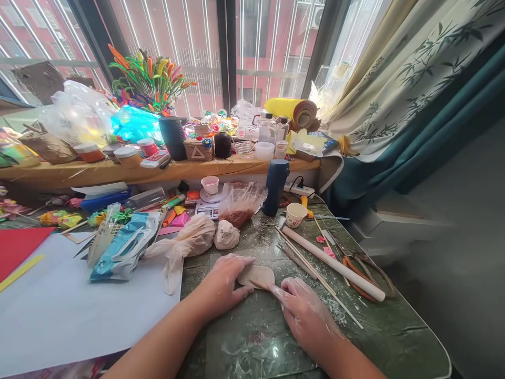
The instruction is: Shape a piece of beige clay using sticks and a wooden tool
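A flat, pale slab of clay [258, 275] lies on the green marble table [371, 326]. My left hand [223, 284] rests on the slab's left end with its fingers curled over the edge. My right hand [305, 310], dusted white, is closed around a thin tool whose tip touches the slab's near right edge. A lump of pale clay [226, 235] sits just behind the slab, next to a crumpled beige bag [185, 243].
A white rolling pin [333, 263], thin wooden sticks [315, 273] and orange-handled scissors [361, 276] lie to the right. A paper cup [295, 214], a blue bottle [275, 187] and a bag of red-brown material [240, 202] stand behind. White paper [67, 305] covers the left.
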`<state>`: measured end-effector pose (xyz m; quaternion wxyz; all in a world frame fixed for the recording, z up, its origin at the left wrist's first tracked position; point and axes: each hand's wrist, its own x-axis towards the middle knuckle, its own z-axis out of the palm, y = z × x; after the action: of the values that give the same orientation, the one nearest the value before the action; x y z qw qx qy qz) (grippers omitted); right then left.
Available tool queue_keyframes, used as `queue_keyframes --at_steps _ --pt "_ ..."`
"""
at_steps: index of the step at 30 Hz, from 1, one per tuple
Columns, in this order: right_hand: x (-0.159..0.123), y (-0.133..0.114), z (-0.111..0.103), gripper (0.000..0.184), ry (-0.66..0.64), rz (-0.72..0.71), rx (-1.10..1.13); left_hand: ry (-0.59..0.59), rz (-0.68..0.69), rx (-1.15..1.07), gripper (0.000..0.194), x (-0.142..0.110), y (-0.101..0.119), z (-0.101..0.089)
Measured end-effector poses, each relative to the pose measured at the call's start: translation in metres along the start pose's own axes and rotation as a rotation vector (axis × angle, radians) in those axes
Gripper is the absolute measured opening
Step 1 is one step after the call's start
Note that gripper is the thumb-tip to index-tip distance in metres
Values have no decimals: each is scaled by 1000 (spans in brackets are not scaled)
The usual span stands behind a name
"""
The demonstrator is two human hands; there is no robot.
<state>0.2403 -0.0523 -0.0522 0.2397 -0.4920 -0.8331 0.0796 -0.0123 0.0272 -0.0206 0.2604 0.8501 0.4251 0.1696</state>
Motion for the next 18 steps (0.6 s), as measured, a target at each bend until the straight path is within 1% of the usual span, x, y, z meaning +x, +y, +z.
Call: queue_keyframes --at_steps 4,8,10,14,18 --pt "1 0 0 52 10 -28 37 -1 -2 0 62 -1 1 0" --pt "2 -1 -2 43 -26 13 8 -32 11 -5 72 -1 3 -4" --pt "2 -2 -3 39 -34 5 10 -49 11 -5 74 -1 3 -6" --pt "6 -1 -2 34 15 -41 65 -48 7 7 69 -1 2 -5" --pt "13 -1 3 23 49 -43 147 -37 12 14 69 -1 -1 -2"
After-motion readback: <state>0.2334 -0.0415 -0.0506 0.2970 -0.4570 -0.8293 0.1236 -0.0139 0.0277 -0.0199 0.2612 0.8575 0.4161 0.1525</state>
